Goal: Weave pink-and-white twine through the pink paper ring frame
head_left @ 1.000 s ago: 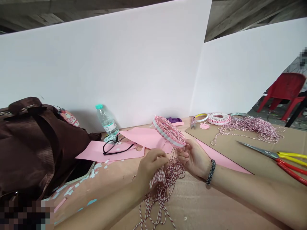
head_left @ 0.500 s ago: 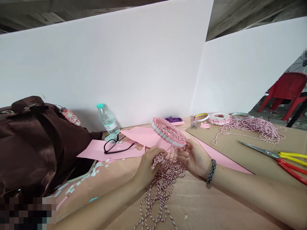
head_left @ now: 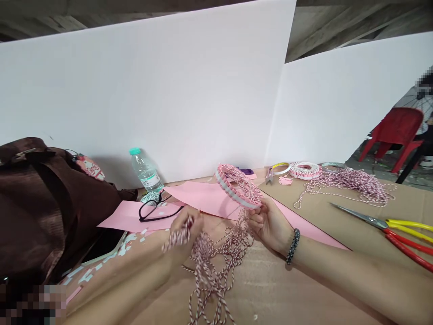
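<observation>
My right hand (head_left: 269,221) grips the lower edge of a pink and white ring (head_left: 233,189), which is tilted and has string laced across its inside. A bunch of red-and-white twisted string (head_left: 177,237) is closed in my left hand (head_left: 192,225), which is blurred by motion. More of the loose string (head_left: 213,280) lies in tangled loops on the table between my arms, one part rising toward the ring. Behind my left hand, black-framed glasses (head_left: 162,219) rest on pink paper (head_left: 118,214).
A brown bag (head_left: 37,216) fills the left side beside a water bottle (head_left: 145,169). On cardboard (head_left: 314,221) at right lie scissors (head_left: 379,223) and a string heap (head_left: 358,185), with another pink and white ring (head_left: 304,170) behind. A white panel (head_left: 169,90) stands at the back.
My left hand has moved left and a little down with the string, away from the ring. The right hand still holds the ring in nearly the same place. The view has shifted slightly.
</observation>
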A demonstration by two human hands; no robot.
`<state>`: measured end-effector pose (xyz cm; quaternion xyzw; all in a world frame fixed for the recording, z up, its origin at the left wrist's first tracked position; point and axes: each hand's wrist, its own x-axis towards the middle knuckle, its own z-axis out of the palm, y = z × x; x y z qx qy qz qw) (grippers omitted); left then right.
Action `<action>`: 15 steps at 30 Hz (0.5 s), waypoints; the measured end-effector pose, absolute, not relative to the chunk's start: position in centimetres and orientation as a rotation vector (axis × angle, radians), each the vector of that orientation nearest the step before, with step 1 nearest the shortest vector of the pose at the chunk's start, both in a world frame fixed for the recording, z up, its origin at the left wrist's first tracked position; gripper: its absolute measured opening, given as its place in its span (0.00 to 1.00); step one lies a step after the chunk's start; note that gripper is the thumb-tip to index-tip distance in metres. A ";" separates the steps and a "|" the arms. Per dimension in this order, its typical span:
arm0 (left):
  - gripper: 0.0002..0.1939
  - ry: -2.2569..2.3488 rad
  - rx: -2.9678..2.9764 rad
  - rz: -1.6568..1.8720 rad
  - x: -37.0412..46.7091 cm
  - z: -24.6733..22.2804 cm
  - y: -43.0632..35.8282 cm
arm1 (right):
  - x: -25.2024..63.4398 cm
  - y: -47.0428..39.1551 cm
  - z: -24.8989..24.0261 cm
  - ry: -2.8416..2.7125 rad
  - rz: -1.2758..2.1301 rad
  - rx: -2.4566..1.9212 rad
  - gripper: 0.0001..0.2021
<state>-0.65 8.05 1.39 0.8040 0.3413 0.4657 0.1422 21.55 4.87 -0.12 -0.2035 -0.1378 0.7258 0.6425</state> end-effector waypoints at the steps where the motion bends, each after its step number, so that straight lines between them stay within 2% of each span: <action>1: 0.16 1.046 2.283 1.315 -1.0 1.3 8.8 | 21.8 5.1 -0.3 -0.306 1.616 -0.473 0.11; 3: 0.14 1.063 2.274 1.161 -1.3 1.3 10.0 | 22.3 5.6 -0.5 -0.284 1.543 -0.495 0.11; 7: 0.12 0.818 2.625 0.538 -1.3 1.4 11.1 | 23.0 6.1 -0.7 -0.254 1.521 -0.509 0.10; 10: 0.10 0.753 2.817 0.401 -1.2 1.5 11.0 | 22.8 5.9 -0.7 -0.273 1.574 -0.518 0.11; 13: 0.04 0.841 2.771 0.336 -1.1 1.8 10.8 | 22.4 5.6 -0.9 -0.346 1.628 -0.548 0.12; 15: 0.04 0.866 2.738 0.295 -1.1 2.0 10.8 | 22.4 5.5 -1.1 -0.398 1.663 -0.558 0.12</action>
